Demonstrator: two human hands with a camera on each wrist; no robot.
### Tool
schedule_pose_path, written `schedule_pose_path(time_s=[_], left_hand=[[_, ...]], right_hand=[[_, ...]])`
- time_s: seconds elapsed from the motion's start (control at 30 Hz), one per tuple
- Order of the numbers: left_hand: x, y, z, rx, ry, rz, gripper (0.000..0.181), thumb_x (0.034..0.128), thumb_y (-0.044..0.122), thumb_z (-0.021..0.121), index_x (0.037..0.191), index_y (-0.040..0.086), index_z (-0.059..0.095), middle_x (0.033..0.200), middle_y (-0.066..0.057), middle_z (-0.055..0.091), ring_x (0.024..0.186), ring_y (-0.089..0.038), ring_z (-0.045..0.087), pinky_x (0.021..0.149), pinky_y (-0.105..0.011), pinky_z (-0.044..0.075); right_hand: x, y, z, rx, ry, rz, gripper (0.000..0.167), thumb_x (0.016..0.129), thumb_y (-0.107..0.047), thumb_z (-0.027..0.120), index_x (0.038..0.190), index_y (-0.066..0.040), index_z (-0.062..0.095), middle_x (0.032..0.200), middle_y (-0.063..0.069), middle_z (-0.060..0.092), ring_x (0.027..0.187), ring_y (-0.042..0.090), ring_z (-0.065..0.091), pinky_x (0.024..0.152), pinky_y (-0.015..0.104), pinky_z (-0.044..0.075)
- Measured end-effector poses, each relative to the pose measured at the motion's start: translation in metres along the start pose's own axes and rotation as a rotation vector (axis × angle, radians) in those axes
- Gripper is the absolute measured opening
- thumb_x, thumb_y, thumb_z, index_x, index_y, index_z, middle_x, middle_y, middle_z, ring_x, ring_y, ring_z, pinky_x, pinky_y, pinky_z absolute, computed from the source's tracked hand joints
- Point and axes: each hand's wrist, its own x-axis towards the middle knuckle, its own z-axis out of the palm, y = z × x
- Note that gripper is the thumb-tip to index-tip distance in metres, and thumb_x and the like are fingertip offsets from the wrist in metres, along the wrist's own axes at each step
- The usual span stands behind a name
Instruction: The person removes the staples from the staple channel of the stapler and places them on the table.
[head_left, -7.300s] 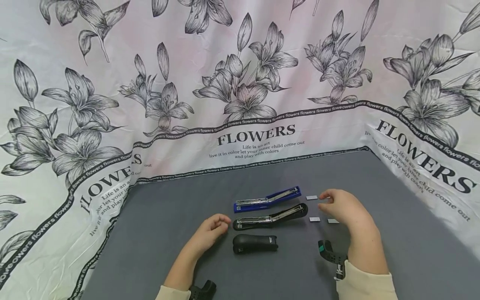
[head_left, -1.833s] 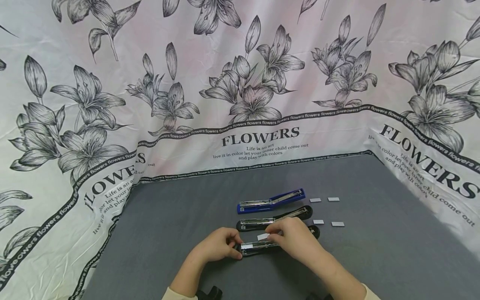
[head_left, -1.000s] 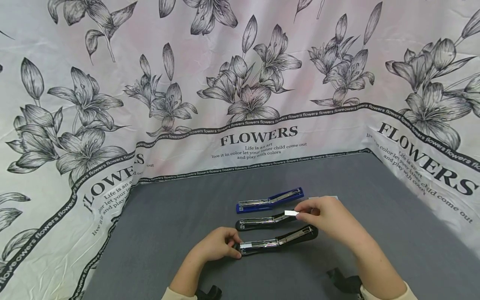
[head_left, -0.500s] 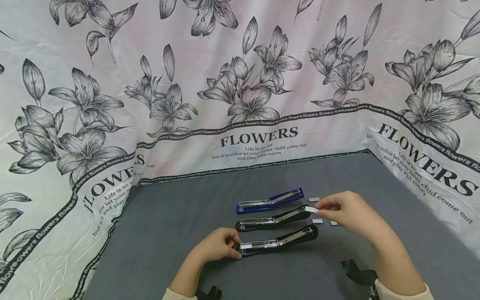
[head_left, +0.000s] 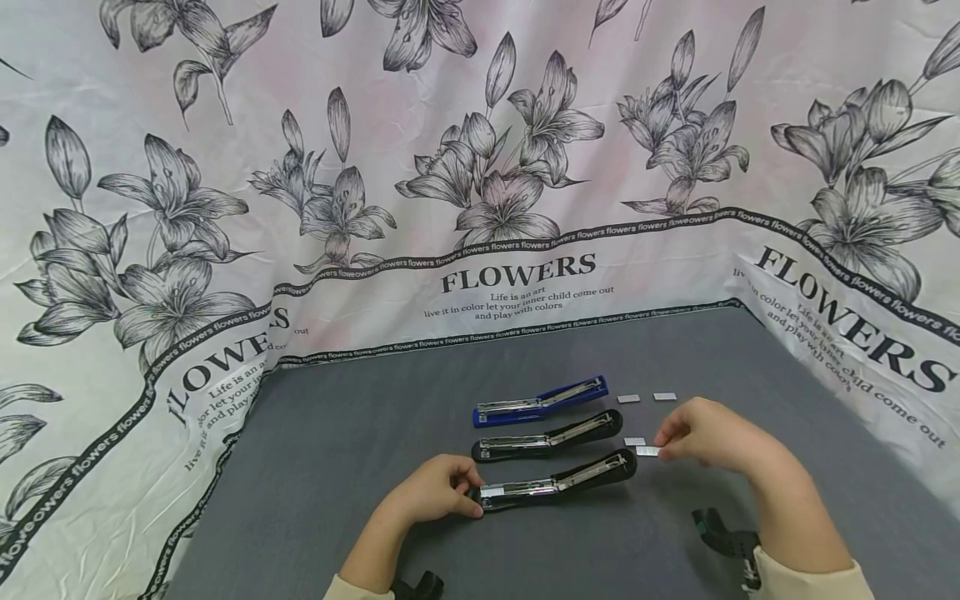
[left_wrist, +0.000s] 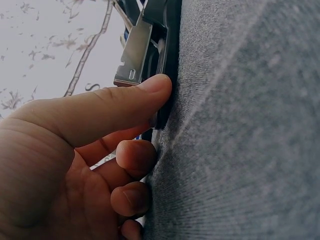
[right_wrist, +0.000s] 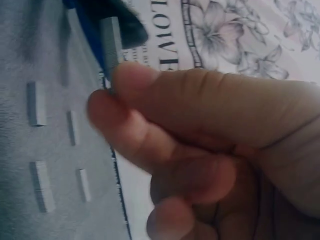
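Observation:
My left hand [head_left: 437,492] grips the front end of the nearest black stapler [head_left: 592,473] between thumb and fingers. That stapler lies unfolded, its metal channel exposed. In the left wrist view the thumb presses beside the stapler's metal nose [left_wrist: 135,55]. My right hand [head_left: 705,433] pinches a strip of staples [head_left: 647,451] by one end, just right of the stapler's raised end. The right wrist view has this strip [right_wrist: 111,42] between thumb and index finger, the other fingers curled. Behind lie a second unfolded black stapler [head_left: 585,429] and an unfolded blue stapler [head_left: 540,408].
Loose staple strips lie right of the staplers: one [head_left: 628,398] and another [head_left: 664,397] at the back, one [head_left: 634,441] nearer. A further strip shows in the right wrist view. A flower-printed cloth [head_left: 360,308] borders the grey tabletop [head_left: 360,417].
The nearest stapler, folded at first, is now unfolded, and the left hand has moved onto it. The right hand carried the staple strip from above this stapler rightward, then lower, toward the loose strips.

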Motion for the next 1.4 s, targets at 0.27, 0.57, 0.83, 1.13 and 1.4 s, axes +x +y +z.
schedule_pose_path(time_s=[0.27,0.57,0.83,1.13,1.4], left_hand=[[0.0,0.0,0.001,0.007,0.008,-0.003,0.026,0.0736,0.004,0.09,0.091,0.013,0.073,0.064,0.005,0.047,0.058,-0.01,0.041,0.058,-0.026,0.036],[-0.001,0.002,0.0,0.005,0.004,0.004,0.026,0.0734,0.004,0.09,0.091,0.013,0.074,0.063,0.005,0.047,0.057,-0.01,0.041,0.057,-0.026,0.036],[-0.001,0.002,-0.001,0.006,0.004,0.002,0.026,0.0732,0.004,0.09,0.091,0.013,0.074,0.062,0.004,0.047,0.056,-0.01,0.041,0.057,-0.026,0.036],[-0.001,0.002,0.0,0.014,0.004,-0.008,0.026,0.0736,0.004,0.09,0.092,0.014,0.074,0.063,0.004,0.047,0.057,-0.011,0.041,0.057,-0.027,0.036],[-0.001,0.002,0.0,0.005,0.001,-0.006,0.026,0.0742,0.003,0.09,0.092,0.013,0.073,0.063,0.004,0.046,0.056,-0.011,0.04,0.057,-0.027,0.037]], right_hand=[[0.011,0.018,0.016,0.053,-0.073,-0.017,0.01,0.076,0.0,0.079,0.084,-0.004,0.073,0.074,-0.002,0.066,0.054,0.013,0.047,0.049,0.029,0.041],[0.018,0.023,0.033,0.04,-0.101,0.066,0.015,0.075,0.005,0.077,0.076,-0.008,0.069,0.066,0.0,0.062,0.047,0.01,0.044,0.048,0.029,0.041],[0.016,0.018,0.033,0.002,-0.078,0.125,0.015,0.076,0.004,0.077,0.073,-0.008,0.068,0.066,0.001,0.061,0.049,0.014,0.052,0.049,0.032,0.047],[0.007,0.008,0.011,-0.024,-0.013,0.017,0.006,0.087,-0.007,0.072,0.082,-0.008,0.073,0.071,-0.001,0.062,0.056,0.018,0.055,0.055,0.037,0.046],[-0.002,-0.009,-0.003,-0.122,0.095,-0.011,0.016,0.098,-0.025,0.07,0.098,-0.011,0.076,0.088,-0.002,0.069,0.072,0.016,0.059,0.064,0.038,0.048]])
